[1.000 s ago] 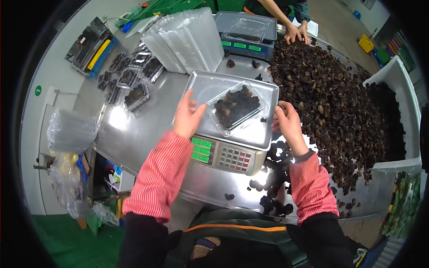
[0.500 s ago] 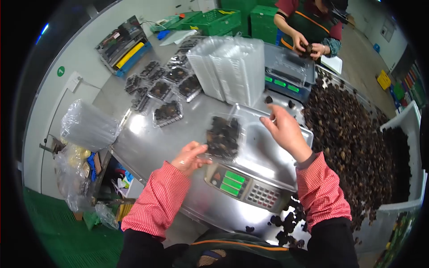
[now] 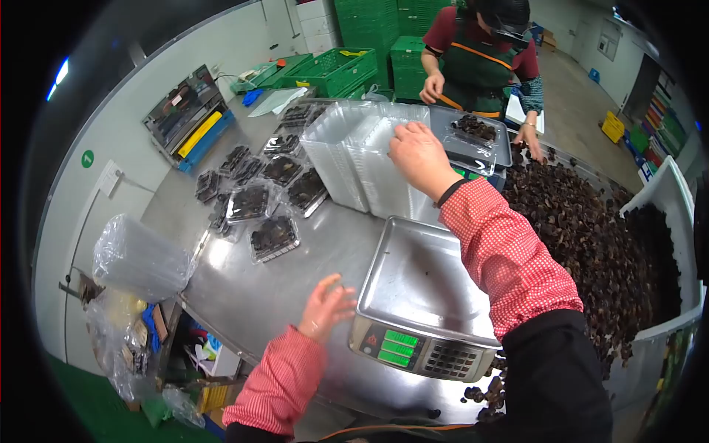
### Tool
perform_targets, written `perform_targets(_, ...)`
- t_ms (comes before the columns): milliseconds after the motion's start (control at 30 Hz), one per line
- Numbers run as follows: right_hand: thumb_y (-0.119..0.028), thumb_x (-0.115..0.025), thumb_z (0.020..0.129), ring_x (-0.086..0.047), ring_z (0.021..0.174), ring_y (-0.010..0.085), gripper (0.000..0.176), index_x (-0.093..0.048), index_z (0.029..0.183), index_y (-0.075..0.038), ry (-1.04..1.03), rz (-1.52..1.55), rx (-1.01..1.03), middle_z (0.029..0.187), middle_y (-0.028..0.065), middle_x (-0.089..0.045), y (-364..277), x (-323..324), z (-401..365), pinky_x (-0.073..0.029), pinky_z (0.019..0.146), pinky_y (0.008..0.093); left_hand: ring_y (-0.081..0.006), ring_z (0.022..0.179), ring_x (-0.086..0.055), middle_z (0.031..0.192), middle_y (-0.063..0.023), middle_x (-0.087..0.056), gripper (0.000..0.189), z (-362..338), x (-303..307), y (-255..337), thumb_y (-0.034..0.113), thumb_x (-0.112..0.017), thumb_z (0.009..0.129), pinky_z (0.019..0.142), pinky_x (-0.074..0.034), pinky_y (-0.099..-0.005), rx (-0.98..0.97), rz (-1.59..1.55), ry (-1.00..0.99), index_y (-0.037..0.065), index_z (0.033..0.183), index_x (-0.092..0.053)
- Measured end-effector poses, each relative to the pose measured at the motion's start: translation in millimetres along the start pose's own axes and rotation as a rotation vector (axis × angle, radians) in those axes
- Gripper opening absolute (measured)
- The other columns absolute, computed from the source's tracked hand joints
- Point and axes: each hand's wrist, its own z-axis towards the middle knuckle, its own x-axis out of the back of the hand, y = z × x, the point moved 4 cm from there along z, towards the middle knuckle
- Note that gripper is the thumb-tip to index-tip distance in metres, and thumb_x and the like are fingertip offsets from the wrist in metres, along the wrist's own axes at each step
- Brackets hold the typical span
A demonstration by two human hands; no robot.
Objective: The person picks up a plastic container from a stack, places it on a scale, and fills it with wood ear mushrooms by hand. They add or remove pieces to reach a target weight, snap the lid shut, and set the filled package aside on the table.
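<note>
My left hand [image 3: 326, 306] is open, its fingers spread, over the metal table [image 3: 288, 295] just left of the scale's display. My right hand [image 3: 422, 156] reaches to the stacks of clear plastic containers [image 3: 336, 159], fingers curled over the top of the right-hand stack; the fingertips are partly hidden. Between my arms stands a digital scale [image 3: 443, 358] with a steel pan [image 3: 421, 277] and green readouts. Left of the stacks, several filled clear boxes [image 3: 275, 236] of dark, mushroom-like pieces lie in a group, one resting on top of others.
A large heap of dark pieces [image 3: 569, 229] covers the right side, beside a white bin [image 3: 683, 199]. Across the table a co-worker [image 3: 480, 74] stands by a second scale bearing a filled box [image 3: 474, 129]. Green crates [image 3: 336, 70] stand behind; bagged containers [image 3: 140, 255] are at left.
The filled box has left my left hand and a box now lies atop the group at left. My right hand has moved up to the container stack. The co-worker's hands have separated.
</note>
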Motion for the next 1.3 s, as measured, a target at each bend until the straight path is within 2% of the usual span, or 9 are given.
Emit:
perform_targets(367, -0.009, -0.062, 0.076, -0.059, 0.091, 0.0296, 0.011, -0.058, 0.086, -0.006, 0.242, 0.189, 0.064, 0.088, 0.0101, -0.061, -19.0, 62.9, -47.7, -0.051, 0.083, 0.0386, -0.0179, 0.099, -0.064, 0.115, -0.0107, -0.066, 0.032, -51.1, -48.8, -26.3, 0.017, -0.054, 0.103, 0.086, -0.055, -0.033, 0.081, 0.018, -0.099, 0.006, 0.132, -0.053)
perform_targets(567, -0.013, -0.061, 0.075, -0.057, 0.089, 0.0275, 0.011, -0.054, 0.083, -0.008, 0.121, 0.368, 0.051, 0.084, 0.007, -0.058, -79.8, 74.7, -188.1, -0.051, 0.079, 0.0378, -0.0165, 0.099, -0.064, 0.114, -0.0099, -0.066, 0.031, -80.7, -96.9, -43.6, 0.015, -0.054, 0.102, 0.087, -0.055, -0.0314, 0.083, 0.153, -0.285, 0.004, 0.131, -0.055)
perform_targets(633, -0.015, -0.06, 0.077, -0.057, 0.092, 0.0282, 0.012, -0.054, 0.085, -0.009, -0.005, 0.391, -0.016, 0.091, 0.0095, -0.058, -96.6, 64.0, -242.4, -0.051, 0.083, 0.0377, -0.0163, 0.1, -0.064, 0.116, -0.01, -0.067, 0.031, -89.7, -116.5, -53.1, 0.013, -0.055, 0.101, 0.088, -0.054, -0.0315, 0.094, 0.199, -0.369, 0.004, 0.132, -0.055)
perform_targets(733, -0.021, -0.064, 0.078, -0.058, 0.097, 0.0302, 0.024, -0.06, 0.098, -0.008, 0.075, 0.409, -0.174, 0.098, 0.0122, -0.057, -101.7, 87.5, -297.8, -0.05, 0.088, 0.0406, -0.0153, 0.099, -0.064, 0.112, -0.0083, -0.067, 0.026, -93.8, -154.3, -67.9, 0.01, -0.055, 0.102, 0.088, -0.053, -0.0302, 0.042, 0.259, -0.498, 0.002, 0.126, -0.057)
perform_targets(900, -0.033, -0.084, 0.067, -0.057, 0.098, 0.0335, 0.064, -0.061, 0.12, -0.006, 0.04, 0.394, -0.655, 0.102, 0.014, -0.057, -53.4, 152.5, -404.1, -0.047, 0.087, 0.0453, -0.0156, 0.096, -0.066, 0.105, -0.0074, -0.069, 0.02, -97.4, -224.9, -95.7, 0.007, -0.054, 0.102, 0.086, -0.055, -0.0303, -0.057, 0.342, -0.632, 0.001, 0.12, -0.06)
perform_targets(933, -0.034, -0.084, 0.069, -0.058, 0.097, 0.0343, 0.066, -0.06, 0.124, -0.007, -0.062, 0.411, -0.79, 0.101, 0.0151, -0.058, -37.0, 160.1, -434.8, -0.048, 0.085, 0.0437, -0.0165, 0.098, -0.066, 0.108, -0.0097, -0.068, 0.027, -93.8, -234.1, -110.8, 0.007, -0.062, 0.097, 0.086, -0.055, -0.0286, -0.03, 0.326, -0.663, 0.001, 0.123, -0.059)
perform_targets(1133, -0.059, -0.085, 0.065, -0.061, 0.1, 0.0364, 0.101, -0.045, 0.146, -0.014, -0.573, 0.034, -1.258, 0.113, 0.0192, -0.054, 36.0, 203.9, -640.8, -0.053, 0.085, 0.0445, -0.0366, 0.124, -0.052, 0.134, -0.0248, -0.05, 0.077, -112.9, -327.0, -132.1, 0.013, -0.084, 0.071, 0.103, -0.046, -0.0382, -0.801, 1.228, -0.979, 0.01, 0.14, -0.049)
perform_targets(1167, -0.06, -0.085, 0.064, -0.061, 0.103, 0.0385, 0.104, -0.042, 0.149, -0.016, -0.611, 0.052, -1.299, 0.115, 0.0198, -0.053, 43.8, 203.8, -669.4, -0.054, 0.085, 0.0442, -0.0404, 0.133, -0.041, 0.143, -0.0251, -0.041, 0.093, -108.7, -333.4, -146.5, 0.018, -0.087, 0.066, 0.109, -0.04, -0.0436, -0.832, 1.344, -1.022, 0.015, 0.147, -0.042)
perform_targets(1300, -0.065, -0.082, 0.066, -0.065, 0.102, 0.0446, 0.106, -0.04, 0.15, -0.016, -0.761, 0.186, -1.38, 0.116, 0.0243, -0.053, 36.8, 200.0, -690.6, -0.055, 0.087, 0.046, -0.0433, 0.138, -0.036, 0.151, -0.0254, -0.035, 0.116, -79.4, -367.9, -174.9, 0.03, -0.093, 0.06, 0.113, -0.033, -0.0508, -0.917, 1.764, -0.85, 0.022, 0.156, -0.027)
